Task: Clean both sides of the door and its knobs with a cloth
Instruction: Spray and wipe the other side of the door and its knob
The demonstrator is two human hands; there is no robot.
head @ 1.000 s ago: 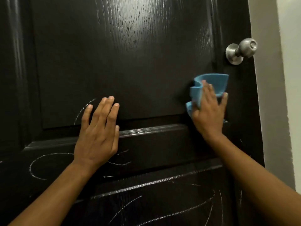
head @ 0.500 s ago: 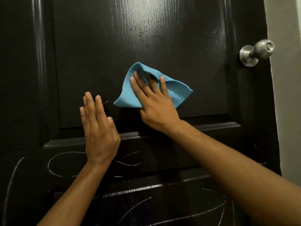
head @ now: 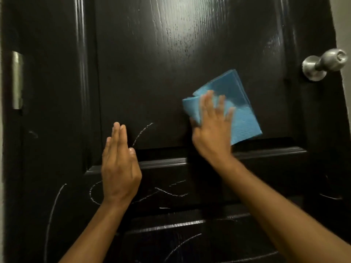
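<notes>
Rightward travel of the cloth (head: 228, 103) marks the change: half a second ago it lay bunched near the middle of the upper panel, close above the left hand, and it now lies flatter, right of centre, just above the moulding at the panel's lower edge. A second ago it was farther right still, just below the knob, so the stroke runs side to side across the panel.

Left to right. A metal hinge plate (head: 17, 80) shows at the far left edge of the door (head: 152, 54). Chalk-like scribbles (head: 98, 194) cross the lower rail and the lower panel, and one short stroke (head: 141, 132) remains on the upper panel beside the left hand (head: 119, 168). That hand lies flat against the door, fingers straight and together, holding nothing; it sits nearly where it was. The right hand (head: 210, 133) presses the cloth onto the door with spread, straight fingers, blurred by motion; no finger visibly curls round the fabric. The knob (head: 322, 64) stands well right of the cloth, untouched.

Judged from the marks, the upper panel is mostly wiped, while the short stroke, the lower scribbles, the knob and the door's other side remain to be done.
</notes>
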